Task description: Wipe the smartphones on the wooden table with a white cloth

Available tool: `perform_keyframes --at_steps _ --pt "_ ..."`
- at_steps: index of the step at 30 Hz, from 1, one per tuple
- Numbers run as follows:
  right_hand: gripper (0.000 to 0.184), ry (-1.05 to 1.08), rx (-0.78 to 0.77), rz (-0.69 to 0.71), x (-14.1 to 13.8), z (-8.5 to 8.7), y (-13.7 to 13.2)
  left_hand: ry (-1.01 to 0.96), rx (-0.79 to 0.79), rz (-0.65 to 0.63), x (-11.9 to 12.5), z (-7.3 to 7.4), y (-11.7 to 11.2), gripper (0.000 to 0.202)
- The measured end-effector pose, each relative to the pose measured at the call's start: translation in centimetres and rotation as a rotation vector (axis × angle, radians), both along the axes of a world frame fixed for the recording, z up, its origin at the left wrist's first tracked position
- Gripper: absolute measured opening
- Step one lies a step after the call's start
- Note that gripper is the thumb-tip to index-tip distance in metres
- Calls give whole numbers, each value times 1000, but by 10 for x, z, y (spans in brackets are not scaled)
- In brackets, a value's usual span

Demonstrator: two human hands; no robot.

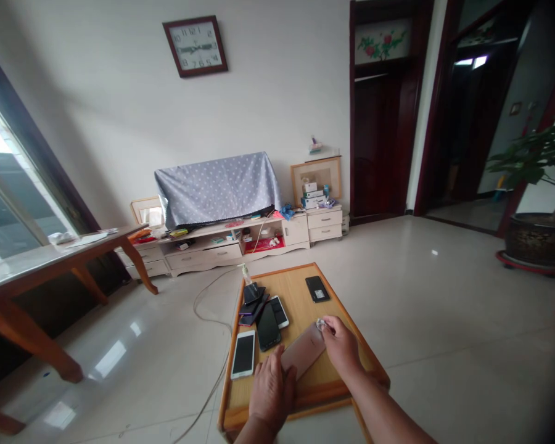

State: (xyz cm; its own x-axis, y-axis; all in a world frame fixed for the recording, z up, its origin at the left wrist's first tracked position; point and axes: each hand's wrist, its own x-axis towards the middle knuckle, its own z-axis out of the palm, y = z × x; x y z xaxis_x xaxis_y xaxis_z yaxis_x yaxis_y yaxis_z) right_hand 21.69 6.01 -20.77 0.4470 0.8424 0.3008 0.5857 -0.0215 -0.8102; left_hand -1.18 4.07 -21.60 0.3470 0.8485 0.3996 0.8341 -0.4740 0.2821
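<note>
On the low wooden tabletop (298, 295), directly ahead of the person and near its front edge, lies a rose-gold phone (304, 353), back side up.

1. Position. Its long axis runs on a diagonal, from near-left to far-right. Both hands are on it, one at each end.
2. Left hand (272, 390). It lies flat and unclenched over the near-left end, fingers spread on the casing, grasping nothing.
3. Right hand (340, 342). It is at the far-right end, fingertips pinched on a small white wad (321, 324) that touches the phone's upper corner. Cloth or cotton: cannot be told.
4. Nearness. Neither hand is nearer; the phone spans the gap between them.
5. Neighbouring items. A white phone (243, 353) lies just left of the left hand, screen up. A black phone (268, 327) lies beside it, close to the rose-gold one. Further back are a second white phone (280, 311), a dark stack of handsets (252, 301) and a small bottle (245, 271). A black phone with a pale sticker (317, 288) lies apart at the far right.
6. Writing. No brand is legible on any handset, and the sticker is too small to read. The wall clock (195, 46) shows ordinary numerals, the only readable marking.
</note>
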Motion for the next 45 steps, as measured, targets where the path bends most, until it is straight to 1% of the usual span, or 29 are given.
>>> perform_keyframes --at_steps 3,5,8,11,13,15,18,20,22,25,28,31,34,38,45 --pt "38 -66 59 5 -6 10 0 4 94 -48 -3 -5 4 44" --pt "34 -128 90 51 -9 16 -1 17 127 -60 -4 -6 5 44" --pt "28 -217 116 138 -14 19 -2 32 131 -56 -5 -4 6 45" --pt "28 -277 120 173 -21 20 -4 41 96 -52 -5 -2 5 46" --pt "29 -312 121 199 -34 20 -9 39 72 -50 -6 -1 5 48" --pt "30 -346 129 249 -52 20 -18 37 47 -42 -6 -2 5 51" --pt "35 -386 160 376 -80 20 -30 34 6 -25 -6 -3 6 56" --pt "37 -388 167 436 -87 19 -31 26 -8 -21 -6 -3 6 58" --pt "37 -349 143 408 -80 17 -25 21 0 -22 -7 -4 6 57" --pt "38 -269 91 274 -51 11 -9 20 36 -27 -7 -4 6 55" --pt "40 -185 33 154 -22 0 7 16 64 -23 -8 -5 6 53" --pt "39 -77 -49 72 -6 -13 15 18 75 -24 -7 -4 6 51" --pt "37 6 -103 67 1 -24 19 25 51 -21 -7 -2 6 47" --pt "36 42 -124 81 3 -32 23 29 -12 0 -5 -2 6 46" --pt "32 -77 -99 21 -2 -36 21 55 -155 15 -2 1 10 52"
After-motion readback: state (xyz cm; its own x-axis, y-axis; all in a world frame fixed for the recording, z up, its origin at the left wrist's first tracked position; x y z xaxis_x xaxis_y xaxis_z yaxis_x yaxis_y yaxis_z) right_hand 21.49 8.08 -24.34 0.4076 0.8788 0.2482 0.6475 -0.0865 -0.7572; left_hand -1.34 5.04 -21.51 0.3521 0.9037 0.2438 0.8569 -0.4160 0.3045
